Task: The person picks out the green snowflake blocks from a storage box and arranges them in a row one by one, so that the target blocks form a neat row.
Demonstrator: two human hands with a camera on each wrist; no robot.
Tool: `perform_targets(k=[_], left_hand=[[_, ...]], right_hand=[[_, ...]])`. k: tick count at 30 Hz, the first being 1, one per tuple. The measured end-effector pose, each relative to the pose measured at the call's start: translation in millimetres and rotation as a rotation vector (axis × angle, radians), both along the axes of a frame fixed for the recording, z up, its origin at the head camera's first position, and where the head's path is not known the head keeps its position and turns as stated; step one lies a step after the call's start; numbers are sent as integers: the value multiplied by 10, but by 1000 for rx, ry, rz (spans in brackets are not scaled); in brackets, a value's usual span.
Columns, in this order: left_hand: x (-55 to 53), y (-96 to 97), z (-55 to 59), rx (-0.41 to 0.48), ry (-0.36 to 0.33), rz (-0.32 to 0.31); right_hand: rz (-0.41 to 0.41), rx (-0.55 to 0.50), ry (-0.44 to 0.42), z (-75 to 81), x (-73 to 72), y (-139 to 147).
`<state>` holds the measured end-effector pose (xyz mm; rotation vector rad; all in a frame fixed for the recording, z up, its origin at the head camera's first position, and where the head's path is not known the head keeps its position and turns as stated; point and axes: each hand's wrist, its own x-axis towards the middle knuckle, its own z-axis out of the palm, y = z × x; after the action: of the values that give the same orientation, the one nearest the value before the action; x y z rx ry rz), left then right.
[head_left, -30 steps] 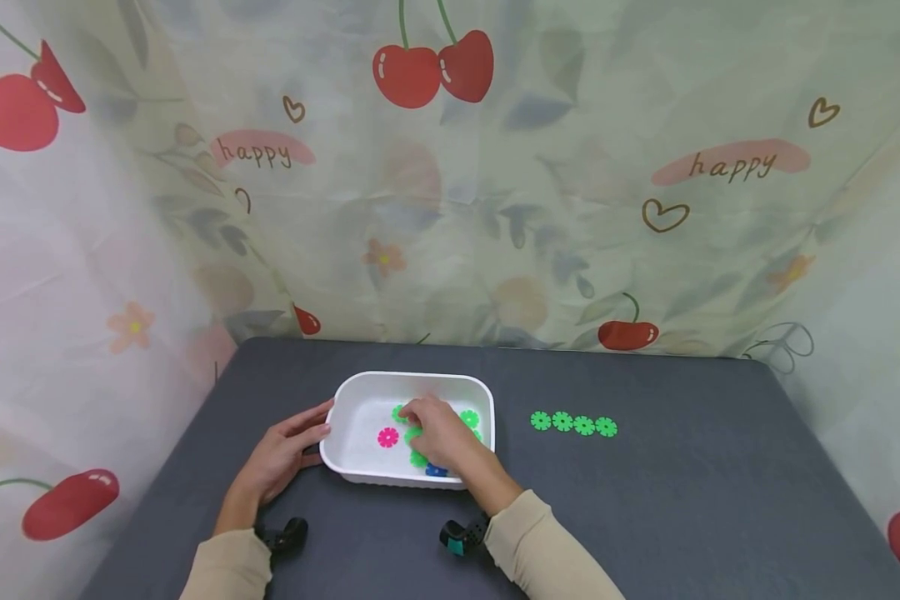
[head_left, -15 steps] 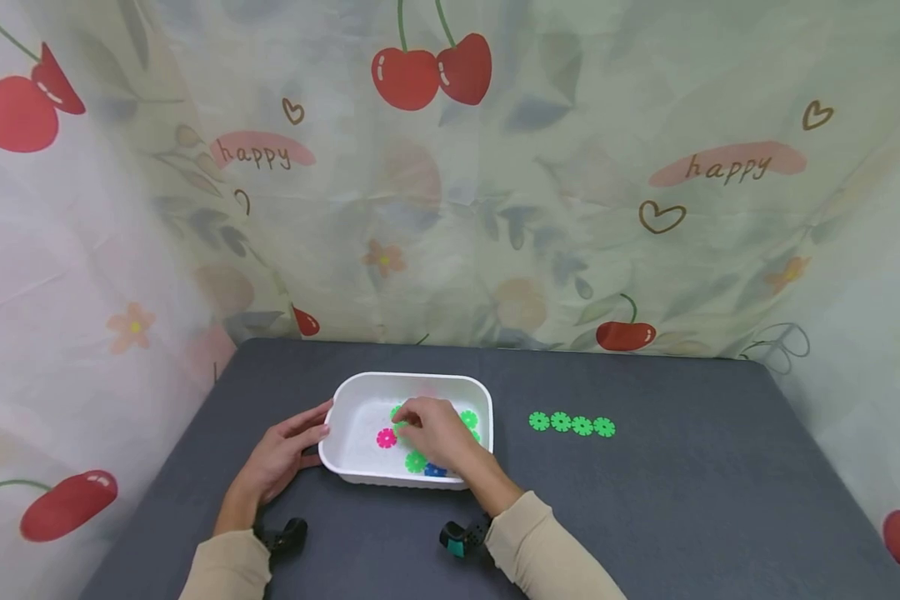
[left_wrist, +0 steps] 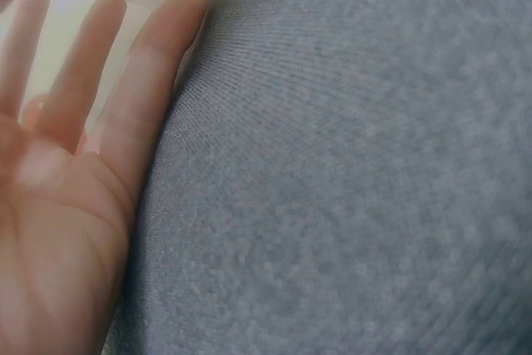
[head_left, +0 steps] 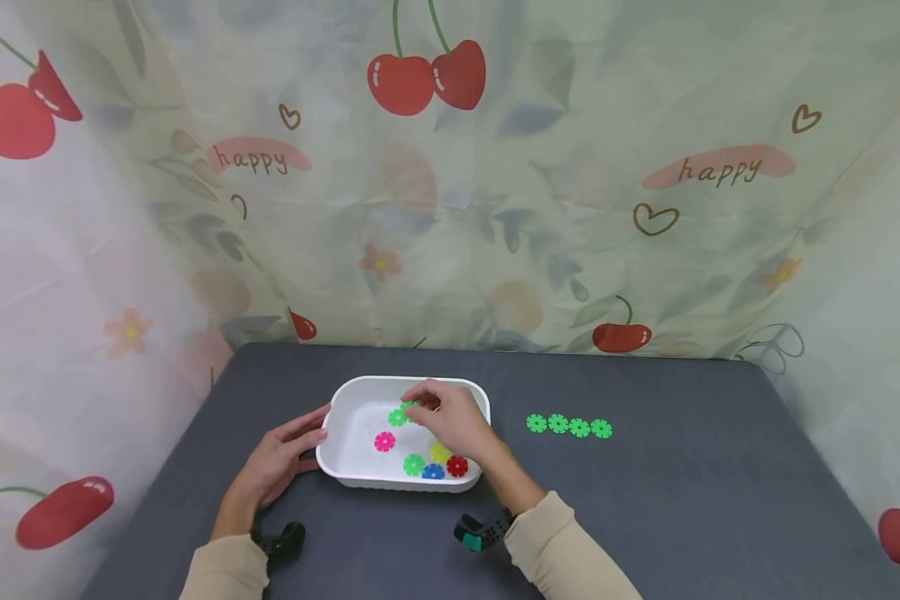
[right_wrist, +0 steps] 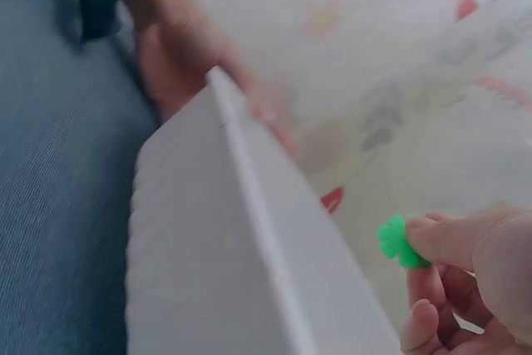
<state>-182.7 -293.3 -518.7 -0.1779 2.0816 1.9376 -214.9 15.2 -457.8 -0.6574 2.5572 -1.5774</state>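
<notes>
A white plastic tray (head_left: 352, 450) sits on the dark table, holding several notched snowflake building discs. In the right wrist view, my right hand (right_wrist: 465, 280) pinches a green snowflake disc (right_wrist: 399, 243) between thumb and fingertips. In the head view that hand (head_left: 453, 421) is over the tray's far right part. My left hand (head_left: 281, 458) touches the tray's left end; the left wrist view shows its fingers (left_wrist: 137, 97) extended against the wall. A pink disc (head_left: 385, 442), a green disc (head_left: 414, 465), a blue disc (head_left: 433, 472), a yellow disc (head_left: 440, 452) and a red disc (head_left: 457, 466) lie inside.
To the right of the tray, a row of green snowflake discs (head_left: 568, 426) lies on the dark cloth-covered table (head_left: 682, 492). A printed curtain (head_left: 495, 208) with cherries hangs behind the far edge and along both sides.
My right hand has lifted and shifted right with a green disc pinched, uncovering the yellow and red discs. The left hand stays at the tray's end.
</notes>
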Motion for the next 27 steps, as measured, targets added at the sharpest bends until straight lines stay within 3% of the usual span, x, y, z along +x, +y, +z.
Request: perform_targets(k=[11, 27], left_hand=[[17, 10, -13, 1, 0, -1], [5, -3, 6, -3, 6, -5]], right_hand=[[-31, -183, -128, 209, 75, 273], [-225, -346, -208, -32, -26, 699]])
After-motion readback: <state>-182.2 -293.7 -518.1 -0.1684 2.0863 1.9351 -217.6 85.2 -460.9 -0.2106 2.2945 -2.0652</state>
